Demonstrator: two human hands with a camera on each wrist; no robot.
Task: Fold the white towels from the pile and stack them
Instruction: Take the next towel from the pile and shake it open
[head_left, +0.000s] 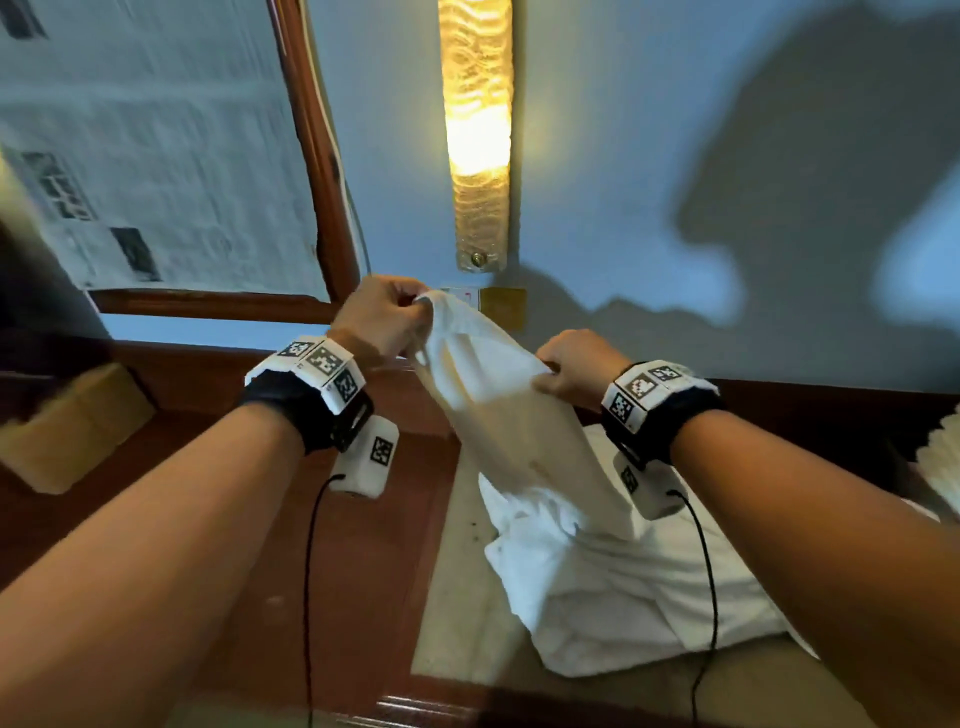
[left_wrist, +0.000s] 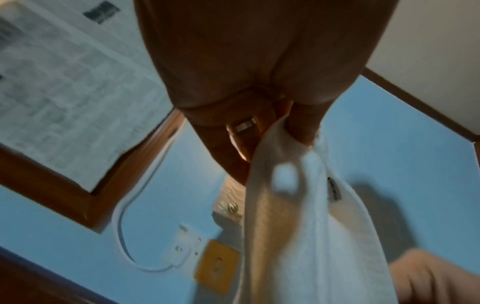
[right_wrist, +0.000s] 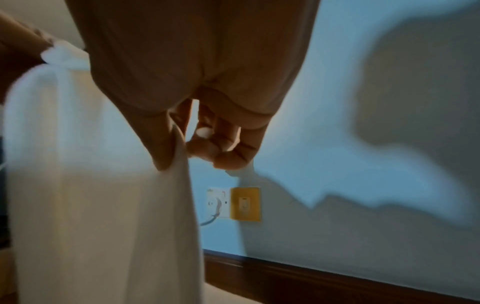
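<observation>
A white towel (head_left: 498, 395) hangs lifted above the pile of white towels (head_left: 613, 582) on the tabletop. My left hand (head_left: 384, 317) pinches the towel's top corner, held higher and further back. My right hand (head_left: 576, 369) grips the towel's upper edge lower down, to the right. In the left wrist view the towel (left_wrist: 298, 226) drops from my curled fingers (left_wrist: 301, 131), with a small dark label on its hem. In the right wrist view my thumb and fingers (right_wrist: 166, 152) pinch the towel (right_wrist: 98, 205), which hangs to the left. The towel's lower end still lies on the pile.
A wooden table (head_left: 363, 545) with a pale inset top runs along a blue wall. A lit wall lamp (head_left: 478, 130), a white socket and a yellow plate (head_left: 503, 306) are straight ahead. A newspaper-covered framed panel (head_left: 156, 145) stands at left, a cardboard box (head_left: 72, 426) below it.
</observation>
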